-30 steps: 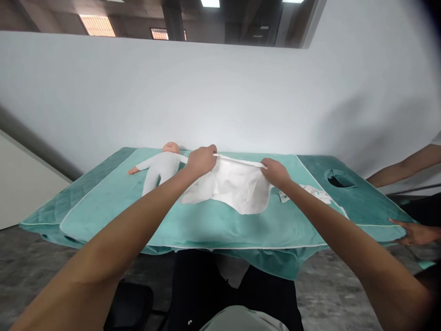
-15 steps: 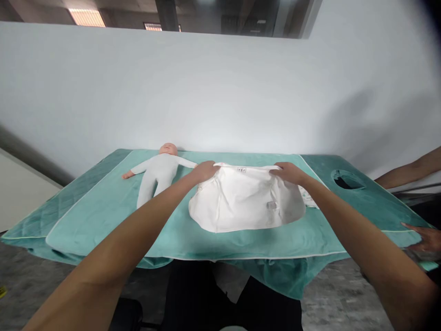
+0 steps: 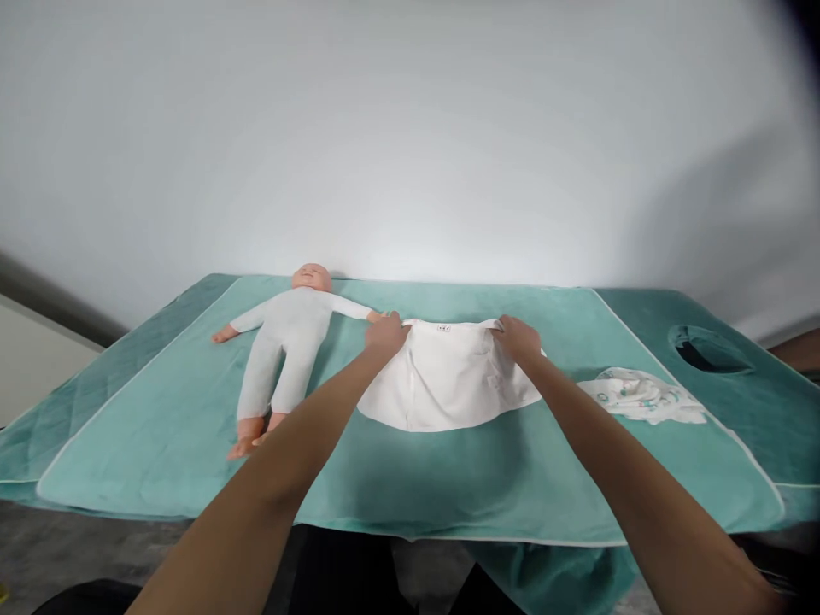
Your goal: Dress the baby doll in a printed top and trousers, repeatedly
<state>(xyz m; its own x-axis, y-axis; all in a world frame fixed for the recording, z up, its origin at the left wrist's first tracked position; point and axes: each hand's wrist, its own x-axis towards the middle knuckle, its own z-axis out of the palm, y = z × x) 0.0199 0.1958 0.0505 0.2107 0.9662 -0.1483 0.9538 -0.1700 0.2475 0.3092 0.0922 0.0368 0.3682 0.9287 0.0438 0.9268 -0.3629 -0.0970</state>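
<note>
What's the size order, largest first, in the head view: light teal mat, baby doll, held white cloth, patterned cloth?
1. Light teal mat
2. Baby doll and held white cloth: too alike to rank
3. Patterned cloth

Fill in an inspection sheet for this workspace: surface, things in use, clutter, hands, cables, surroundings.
Surface: green cover, with a hole toward its right end.
Things in use: white cloth, held by its upper edge; doll in white, lying face up to the left.
Clutter: patterned cloth, crumpled, on the right.
Hands: left hand and right hand each grip the white cloth.
Cables: nothing seen.
Surroundings: pale wall behind; part of another person's arm at the right edge.
</note>
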